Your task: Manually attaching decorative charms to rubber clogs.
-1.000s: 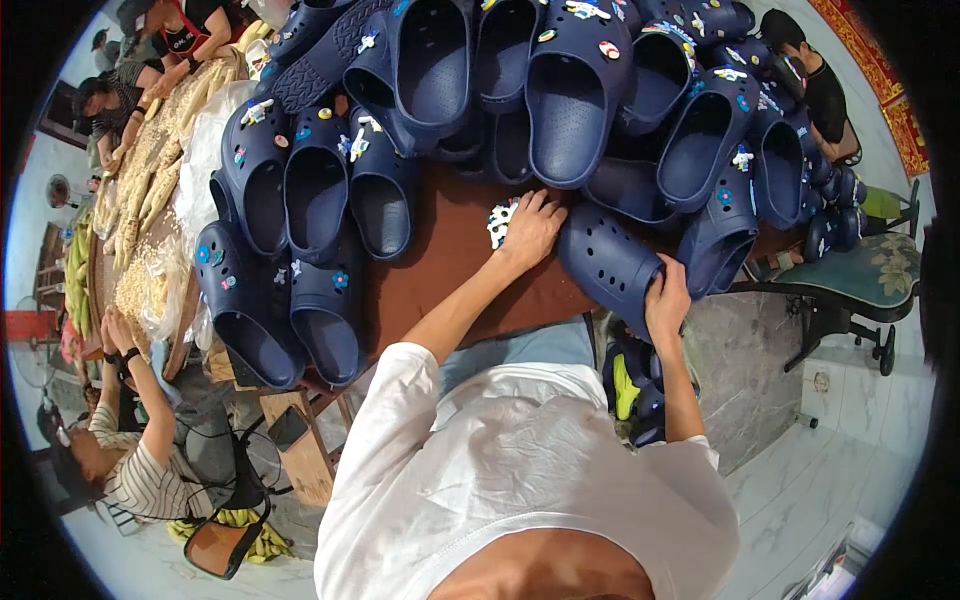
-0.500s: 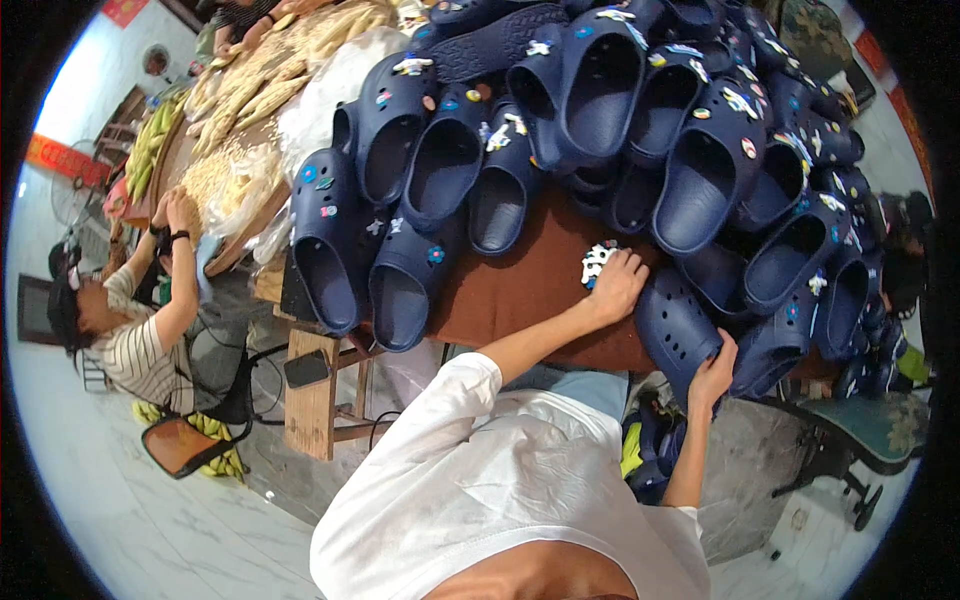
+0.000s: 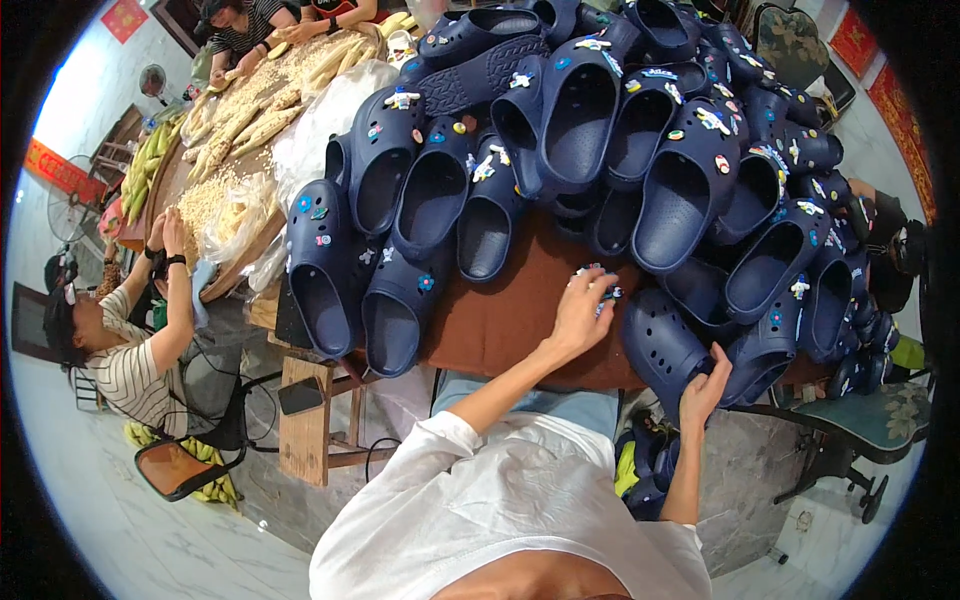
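Observation:
A dark blue clog (image 3: 660,343) with a plain, holed upper is tilted at the table's front edge. My right hand (image 3: 703,388) grips it at its lower right end, fingers along its side. To its left, my left hand (image 3: 582,312) is over small white and blue shoe charms (image 3: 611,292) on the brown tabletop (image 3: 480,325). Its fingers are bent down and closed around them; the hand partly hides the charms, so how many it holds is unclear. Beyond both hands rises a heap of dark blue clogs (image 3: 580,120), many with colourful charms on their uppers.
At the left, a person in a striped shirt (image 3: 135,385) sits by a round table of corn kernels (image 3: 215,195) and cobs. Other people work behind it. A phone (image 3: 301,397) lies on a wooden bench (image 3: 303,445). A green chair (image 3: 860,430) stands at the right.
My left hand has moved left and nearer to me, over the charms, which now show between its fingers. My right hand stays on the clog. The whole view has shifted slightly.

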A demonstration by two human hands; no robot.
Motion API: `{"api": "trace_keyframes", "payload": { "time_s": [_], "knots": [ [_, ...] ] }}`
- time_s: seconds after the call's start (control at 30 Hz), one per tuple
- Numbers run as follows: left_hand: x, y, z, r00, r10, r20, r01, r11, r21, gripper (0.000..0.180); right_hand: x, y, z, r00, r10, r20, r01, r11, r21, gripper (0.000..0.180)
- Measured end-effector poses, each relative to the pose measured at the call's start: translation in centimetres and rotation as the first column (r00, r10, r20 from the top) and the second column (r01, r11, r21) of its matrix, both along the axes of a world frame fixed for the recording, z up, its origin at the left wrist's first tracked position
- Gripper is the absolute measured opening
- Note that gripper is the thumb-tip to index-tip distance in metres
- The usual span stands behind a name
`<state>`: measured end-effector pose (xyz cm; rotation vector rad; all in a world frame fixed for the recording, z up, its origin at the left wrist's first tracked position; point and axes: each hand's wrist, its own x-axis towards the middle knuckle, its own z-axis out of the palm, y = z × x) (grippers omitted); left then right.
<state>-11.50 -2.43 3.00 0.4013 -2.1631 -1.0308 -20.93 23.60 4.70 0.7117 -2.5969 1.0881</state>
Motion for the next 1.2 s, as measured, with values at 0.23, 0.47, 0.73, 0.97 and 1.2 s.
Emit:
{"api": "trace_keyframes", "payload": {
  "time_s": [0.23, 0.47, 0.73, 0.97, 1.2],
  "knots": [
    [-0.4, -6.1, 8.2, 0.91, 0.288, -0.3, -0.29, 0.956, 0.038, 0.018, 2.6, -1.2, 1.4, 0.984, -0.019, -0.179, -0.015, 0.982, -0.188, 0.032],
    [-2.9, -13.5, 11.2, 0.865, 0.462, -0.197, -0.486, 0.868, -0.099, 0.052, 5.5, -3.7, 1.8, 0.956, 0.125, -0.264, -0.161, 0.98, -0.118, 0.023],
    [-4.7, -16.4, 10.2, 0.931, 0.363, 0.028, -0.364, 0.93, 0.044, 0.047, 5.9, -3.9, 1.0, 0.973, 0.133, -0.188, -0.158, 0.98, -0.124, 0.022],
    [0.8, -12.9, 10.1, 0.957, 0.287, 0.047, -0.285, 0.957, -0.051, 0.047, 6.0, -4.5, 1.0, 0.968, 0.138, -0.207, -0.171, 0.974, -0.15, 0.022],
    [13.5, -6.0, 8.6, 0.962, 0.254, 0.098, -0.253, 0.967, -0.02, 0.052, 6.6, -7.6, 2.7, 0.951, 0.25, -0.182, -0.286, 0.936, -0.205, 0.022]
  ]
}}
